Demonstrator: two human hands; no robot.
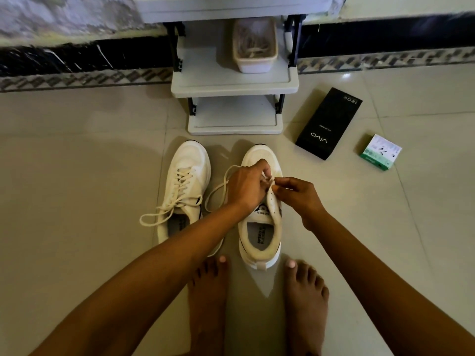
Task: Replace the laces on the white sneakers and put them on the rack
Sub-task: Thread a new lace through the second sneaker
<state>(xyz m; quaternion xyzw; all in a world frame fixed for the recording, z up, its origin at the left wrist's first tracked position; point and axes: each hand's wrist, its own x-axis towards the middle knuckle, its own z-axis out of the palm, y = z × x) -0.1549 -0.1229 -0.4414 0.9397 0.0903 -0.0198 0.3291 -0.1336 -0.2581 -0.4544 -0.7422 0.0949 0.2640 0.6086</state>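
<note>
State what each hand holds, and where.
Both hands, left hand and right hand, pinch the lace at the right sneaker's upper eyelets.

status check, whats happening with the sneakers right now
Left hand and right hand both pinching lace at right sneaker. Left sneaker laced, on floor. Rack ahead, nothing blocking.

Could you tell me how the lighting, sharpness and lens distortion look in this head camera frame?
Head view: dim overall, with one glare spot on the floor tile; wide-angle bending curves the wall border; the upper-left wall is smeared, while the right sneaker, both hands and the black box are sharp.
</note>
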